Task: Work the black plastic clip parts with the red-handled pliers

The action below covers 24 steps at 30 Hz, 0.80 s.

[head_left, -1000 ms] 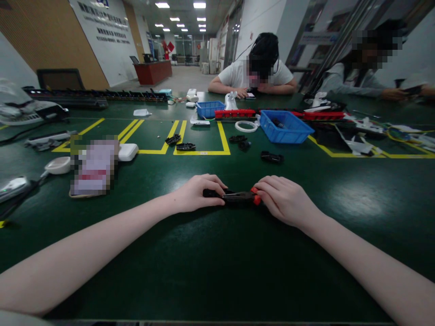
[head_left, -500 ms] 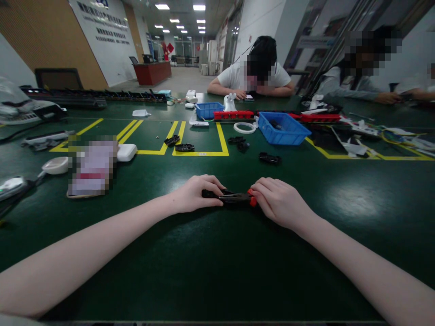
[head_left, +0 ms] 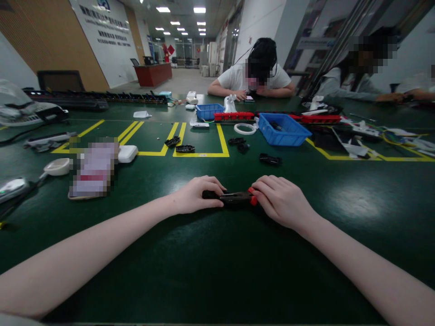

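My left hand [head_left: 200,194] is closed around a small black part [head_left: 210,194], thumb below and fingers above. Closed round the red handles of dark pliers [head_left: 234,198] is my right hand [head_left: 280,197]. The plier jaws point left and meet the black part between the two hands. The fingers hide part of the black part and most of the handles. Farther off, beyond my right hand, lies a black molded part [head_left: 270,159] on the green table [head_left: 217,262].
Two blue bins [head_left: 283,131] [head_left: 210,111] stand ahead near a white ring [head_left: 245,129]. Several small black parts [head_left: 185,148] lie near yellow tape. At left are a phone [head_left: 95,170] and a white case [head_left: 128,154]. A person [head_left: 227,81] sits opposite; others sit at right.
The pliers have turned slightly between my hands, and the view has shifted a little. Both hands keep their hold in nearly the same place.
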Available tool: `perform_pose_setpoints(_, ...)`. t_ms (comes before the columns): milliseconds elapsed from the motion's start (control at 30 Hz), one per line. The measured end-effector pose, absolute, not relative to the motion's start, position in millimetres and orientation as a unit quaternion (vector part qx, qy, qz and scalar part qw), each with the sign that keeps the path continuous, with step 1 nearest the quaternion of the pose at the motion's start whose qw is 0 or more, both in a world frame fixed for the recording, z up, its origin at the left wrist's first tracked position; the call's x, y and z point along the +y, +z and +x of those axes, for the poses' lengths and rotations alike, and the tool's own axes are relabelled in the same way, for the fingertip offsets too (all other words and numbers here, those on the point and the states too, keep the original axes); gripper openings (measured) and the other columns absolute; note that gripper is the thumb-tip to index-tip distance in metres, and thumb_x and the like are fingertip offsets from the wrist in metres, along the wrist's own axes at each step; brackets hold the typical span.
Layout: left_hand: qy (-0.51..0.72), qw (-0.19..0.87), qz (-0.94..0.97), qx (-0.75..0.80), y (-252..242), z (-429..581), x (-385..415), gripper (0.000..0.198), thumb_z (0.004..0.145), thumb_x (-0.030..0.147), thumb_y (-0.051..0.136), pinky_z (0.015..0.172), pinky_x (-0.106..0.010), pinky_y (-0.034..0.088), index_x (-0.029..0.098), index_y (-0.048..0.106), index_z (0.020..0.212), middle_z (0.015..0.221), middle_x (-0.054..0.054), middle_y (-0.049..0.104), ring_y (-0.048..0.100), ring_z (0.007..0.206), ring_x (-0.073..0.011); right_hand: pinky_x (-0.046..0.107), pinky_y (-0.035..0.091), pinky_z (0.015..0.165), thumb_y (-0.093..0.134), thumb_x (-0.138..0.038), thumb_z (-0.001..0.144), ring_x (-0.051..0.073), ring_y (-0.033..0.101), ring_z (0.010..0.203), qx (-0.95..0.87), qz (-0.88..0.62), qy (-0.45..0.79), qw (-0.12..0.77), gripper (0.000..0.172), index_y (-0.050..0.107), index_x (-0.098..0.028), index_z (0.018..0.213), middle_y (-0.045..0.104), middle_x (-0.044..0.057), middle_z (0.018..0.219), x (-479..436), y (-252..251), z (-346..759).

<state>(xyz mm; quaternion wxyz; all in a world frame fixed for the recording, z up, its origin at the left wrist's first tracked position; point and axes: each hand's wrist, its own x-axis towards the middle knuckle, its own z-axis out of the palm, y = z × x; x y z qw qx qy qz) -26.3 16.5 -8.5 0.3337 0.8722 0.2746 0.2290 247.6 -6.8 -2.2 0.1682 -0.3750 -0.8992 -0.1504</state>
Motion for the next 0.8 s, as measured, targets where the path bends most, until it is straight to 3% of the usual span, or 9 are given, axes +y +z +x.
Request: perform_pose_setpoints(800,0.239,0.343,0.870,0.261,-13.5,-28.1,18.8,0.014,0.086,0.026,0.070,0.094,-0.037,0.048,0.017,0.069,0.096,0.117,-0.007,0.064,0.060,0.107,-0.0204,0.031,0.038,0.067,0.036,-0.026,0.099,0.018,0.057,0.074,-0.898,-0.387,-0.135,0.160,0.030,0.063,-0.013,0.092,0.065,0.009,0.087,-6.8,-3.9,251.0)
